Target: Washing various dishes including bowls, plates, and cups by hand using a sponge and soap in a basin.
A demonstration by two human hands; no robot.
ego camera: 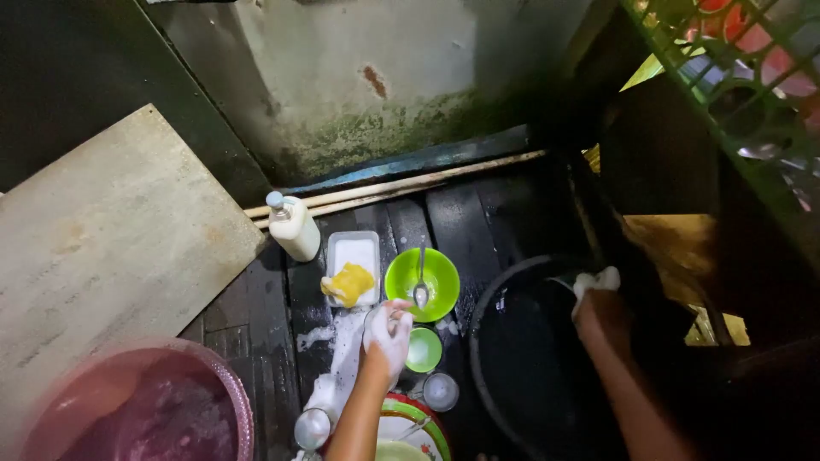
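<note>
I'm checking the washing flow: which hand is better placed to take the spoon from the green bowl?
Probably the left hand: its soapy fingers sit at the green bowl rim beside the spoon. The right hand is at the black tub.

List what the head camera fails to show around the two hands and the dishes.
- Left hand: covered in suds; what its fingers grip cannot be made out.
- Right hand: a white foamy thing sits at its fingers; its kind is unclear in the dark.
- Black basin: its inside is too dark to see.
- Patterned plate: cut off by the bottom edge.
- Pink tub: cut off at the corner.
</note>
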